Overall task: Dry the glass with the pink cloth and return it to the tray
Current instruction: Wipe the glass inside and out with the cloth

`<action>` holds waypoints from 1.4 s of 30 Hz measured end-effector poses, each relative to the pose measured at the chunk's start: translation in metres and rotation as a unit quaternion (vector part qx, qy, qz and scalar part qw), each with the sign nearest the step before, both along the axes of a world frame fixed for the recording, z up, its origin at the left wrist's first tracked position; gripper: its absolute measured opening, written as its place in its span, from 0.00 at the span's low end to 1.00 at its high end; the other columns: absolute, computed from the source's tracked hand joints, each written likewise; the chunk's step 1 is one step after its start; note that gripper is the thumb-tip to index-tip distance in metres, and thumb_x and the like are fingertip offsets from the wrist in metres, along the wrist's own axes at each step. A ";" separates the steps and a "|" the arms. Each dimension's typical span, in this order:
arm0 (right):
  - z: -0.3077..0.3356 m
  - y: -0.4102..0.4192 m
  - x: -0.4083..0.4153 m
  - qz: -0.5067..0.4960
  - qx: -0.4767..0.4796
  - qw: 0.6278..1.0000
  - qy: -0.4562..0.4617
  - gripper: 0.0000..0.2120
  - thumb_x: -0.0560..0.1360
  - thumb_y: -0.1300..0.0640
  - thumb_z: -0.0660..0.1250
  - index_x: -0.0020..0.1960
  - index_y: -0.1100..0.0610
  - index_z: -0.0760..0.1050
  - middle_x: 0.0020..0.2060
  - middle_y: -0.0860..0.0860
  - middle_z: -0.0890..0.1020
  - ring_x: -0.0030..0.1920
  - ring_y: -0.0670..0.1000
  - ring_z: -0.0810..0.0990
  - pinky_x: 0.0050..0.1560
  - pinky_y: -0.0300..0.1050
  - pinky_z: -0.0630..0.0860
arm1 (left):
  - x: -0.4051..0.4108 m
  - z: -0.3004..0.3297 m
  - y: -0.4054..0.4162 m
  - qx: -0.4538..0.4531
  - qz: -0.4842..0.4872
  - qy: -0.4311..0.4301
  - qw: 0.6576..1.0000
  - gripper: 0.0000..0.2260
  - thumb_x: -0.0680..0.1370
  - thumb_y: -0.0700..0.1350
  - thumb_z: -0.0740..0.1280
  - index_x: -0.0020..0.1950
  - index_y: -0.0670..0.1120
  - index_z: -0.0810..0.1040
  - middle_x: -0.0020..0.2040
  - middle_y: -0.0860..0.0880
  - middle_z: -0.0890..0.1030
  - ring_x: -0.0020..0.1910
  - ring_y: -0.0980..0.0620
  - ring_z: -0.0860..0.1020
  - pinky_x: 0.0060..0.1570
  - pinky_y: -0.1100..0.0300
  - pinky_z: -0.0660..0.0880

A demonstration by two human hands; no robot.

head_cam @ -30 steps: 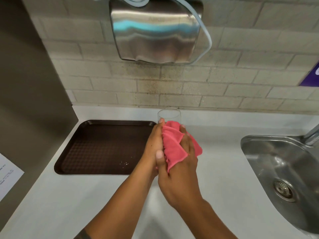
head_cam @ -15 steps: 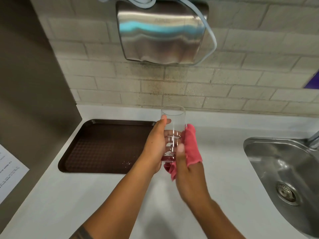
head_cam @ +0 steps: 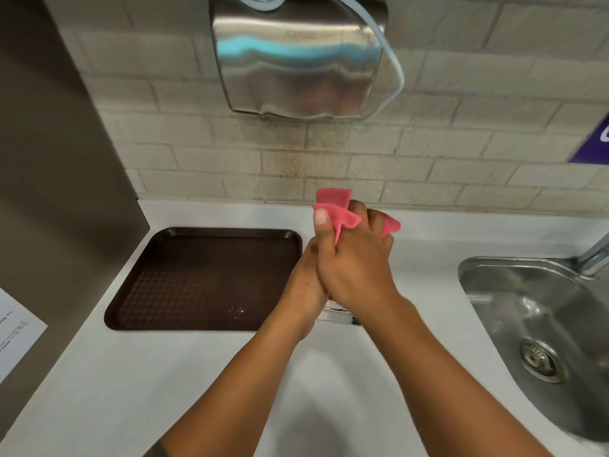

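My left hand (head_cam: pixel 304 288) grips the clear glass (head_cam: pixel 341 316), which is almost fully hidden; only its thick base shows below my hands, tilted toward me. My right hand (head_cam: pixel 357 268) lies over the left and presses the pink cloth (head_cam: pixel 333 207) around the glass's far end, with folds of cloth sticking up past my fingers. Both hands hover above the white counter, just right of the dark brown tray (head_cam: pixel 204 278). The tray holds nothing but a few water drops near its front right corner.
A steel sink (head_cam: pixel 540 328) with a drain is set into the counter at right, its tap (head_cam: pixel 593 255) behind it. A steel hand dryer (head_cam: pixel 296 61) hangs on the brick wall above. A brown panel with a paper sheet (head_cam: pixel 16 331) stands at left.
The glass stood upright in my left hand with the cloth beside it. Now it is tipped base-toward-me, and my right hand has wrapped the cloth over its upper part.
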State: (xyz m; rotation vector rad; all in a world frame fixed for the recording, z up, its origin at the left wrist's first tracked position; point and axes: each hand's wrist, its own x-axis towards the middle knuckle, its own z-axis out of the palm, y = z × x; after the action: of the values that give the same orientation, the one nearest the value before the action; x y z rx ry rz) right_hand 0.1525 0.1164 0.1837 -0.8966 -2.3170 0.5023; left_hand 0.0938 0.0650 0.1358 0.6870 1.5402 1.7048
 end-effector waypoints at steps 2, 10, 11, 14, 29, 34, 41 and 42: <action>0.013 0.015 -0.007 -0.008 0.026 0.997 -0.068 0.40 0.80 0.32 0.36 0.61 0.53 0.81 0.56 0.53 0.81 0.63 0.60 0.75 0.66 0.61 0.66 | -0.002 -0.005 0.003 -0.032 0.006 0.041 0.999 0.14 0.83 0.58 0.56 0.58 0.61 0.81 0.48 0.54 0.89 0.44 0.55 0.86 0.39 0.60 0.83; 0.031 0.052 -0.032 0.014 -0.002 0.984 -0.179 0.25 0.83 0.36 0.55 0.51 0.52 0.85 0.40 0.52 0.85 0.44 0.55 0.84 0.43 0.47 0.74 | -0.001 -0.007 -0.001 -0.082 0.038 0.165 0.982 0.12 0.87 0.52 0.53 0.67 0.56 0.72 0.49 0.49 0.84 0.45 0.49 0.84 0.42 0.52 0.83; 0.029 0.054 -0.031 0.031 -0.006 0.989 -0.146 0.23 0.83 0.37 0.57 0.51 0.51 0.85 0.41 0.52 0.86 0.44 0.55 0.84 0.43 0.47 0.76 | -0.002 -0.006 -0.002 -0.085 0.028 0.146 0.985 0.12 0.87 0.55 0.52 0.66 0.58 0.72 0.49 0.49 0.84 0.43 0.53 0.84 0.39 0.57 0.83; 0.024 0.058 -0.026 0.095 -0.074 0.993 0.002 0.17 0.81 0.40 0.64 0.54 0.49 0.85 0.39 0.44 0.86 0.42 0.48 0.84 0.44 0.45 0.78 | -0.005 -0.001 -0.005 -0.078 0.011 0.101 0.992 0.13 0.85 0.61 0.52 0.59 0.60 0.74 0.51 0.47 0.85 0.36 0.59 0.83 0.37 0.60 0.83; -0.004 0.059 0.013 0.033 -0.564 0.588 0.579 0.19 0.84 0.43 0.61 0.49 0.58 0.79 0.35 0.52 0.85 0.37 0.50 0.87 0.46 0.48 0.84 | -0.015 0.014 -0.010 0.033 -0.039 -0.186 0.981 0.27 0.85 0.64 0.54 0.70 0.45 0.77 0.50 0.39 0.87 0.43 0.42 0.84 0.43 0.49 0.81; -0.040 -0.005 0.052 -0.023 -0.427 0.823 0.373 0.36 0.78 0.25 0.50 0.40 0.51 0.85 0.26 0.47 0.81 0.25 0.46 0.79 0.31 0.40 0.76 | -0.024 0.009 -0.001 0.026 0.011 -0.182 0.983 0.28 0.85 0.65 0.53 0.70 0.45 0.76 0.45 0.42 0.89 0.39 0.45 0.86 0.43 0.49 0.80; -0.050 -0.038 0.047 0.104 -0.079 0.987 0.098 0.28 0.83 0.37 0.44 0.83 0.35 0.47 0.84 0.40 0.48 0.84 0.50 0.52 0.72 0.67 0.69 | -0.019 0.002 0.006 -0.035 0.036 -0.180 0.982 0.29 0.81 0.69 0.60 0.59 0.48 0.87 0.51 0.44 0.91 0.52 0.45 0.89 0.58 0.46 0.83; -0.044 -0.030 0.042 0.085 -0.035 0.994 0.053 0.28 0.84 0.38 0.42 0.83 0.37 0.48 0.85 0.44 0.47 0.85 0.50 0.48 0.74 0.67 0.66 | -0.018 0.000 0.006 -0.034 0.026 -0.180 0.983 0.26 0.80 0.68 0.62 0.54 0.50 0.90 0.50 0.45 0.91 0.51 0.46 0.89 0.52 0.50 0.85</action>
State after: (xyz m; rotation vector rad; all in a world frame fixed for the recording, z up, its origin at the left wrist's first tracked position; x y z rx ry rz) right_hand 0.1948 0.0861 0.1398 -0.6895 -2.3008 0.6901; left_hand 0.0763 0.0707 0.1357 0.2844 1.3616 1.6961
